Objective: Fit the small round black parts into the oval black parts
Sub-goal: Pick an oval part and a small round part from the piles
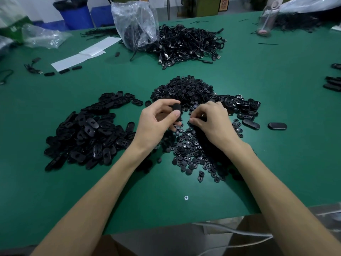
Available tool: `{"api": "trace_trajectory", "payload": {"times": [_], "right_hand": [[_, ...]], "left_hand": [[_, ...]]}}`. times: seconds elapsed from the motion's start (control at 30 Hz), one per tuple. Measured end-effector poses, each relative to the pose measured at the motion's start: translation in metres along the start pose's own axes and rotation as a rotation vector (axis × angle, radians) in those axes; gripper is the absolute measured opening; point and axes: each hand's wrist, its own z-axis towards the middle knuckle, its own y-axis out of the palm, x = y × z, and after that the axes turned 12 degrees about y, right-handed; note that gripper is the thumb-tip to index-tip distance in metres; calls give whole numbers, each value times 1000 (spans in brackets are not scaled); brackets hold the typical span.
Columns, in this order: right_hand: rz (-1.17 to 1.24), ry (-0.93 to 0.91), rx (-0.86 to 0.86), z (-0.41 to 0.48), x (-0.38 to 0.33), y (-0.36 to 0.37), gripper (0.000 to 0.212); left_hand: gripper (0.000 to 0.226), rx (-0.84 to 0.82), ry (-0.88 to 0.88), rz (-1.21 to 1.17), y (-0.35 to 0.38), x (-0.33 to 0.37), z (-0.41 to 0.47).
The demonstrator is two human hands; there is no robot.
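While oval parts (88, 130) lie heaped, a bag (127, 10) holds cables (134, 35).

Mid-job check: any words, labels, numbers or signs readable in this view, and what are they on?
No text can be read here.
Orange sign at the back: dark characters, too blurred to read.
Green box at far left: pale marking, too blurred to read.

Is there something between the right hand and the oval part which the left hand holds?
Nothing visible. The left hand grips the oval part above the pile of round parts; the right hand, fingers curled at that pile, is beside it across an open gap.
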Motion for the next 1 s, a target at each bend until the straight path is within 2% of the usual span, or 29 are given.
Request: {"api": "trace_trajectory", "payload": {"times": [0.2, 0.4, 0.5, 0.6, 0.83, 1.0], "right_hand": [[13, 3, 38, -2, -2, -4, 3], [411, 42, 86, -4, -1, -8, 7], [635, 47, -5, -5, -3, -10, 6], [762, 34, -72, -6, -5, -11, 8], [901, 42, -223, -10, -9, -9, 16], [945, 50, -271, -10, -10, -7, 12]], "left_hand": [[16, 146, -147, -182, -1, 0, 0], [21, 144, -300, -329, -6, 5, 3], [20, 126, -317, -324, -5, 5, 3], [20, 127, -315, -304, -4, 5, 2], [17, 145, -304, -312, -4, 3, 3], [18, 138, -285, -325, -3, 2, 3]]}}
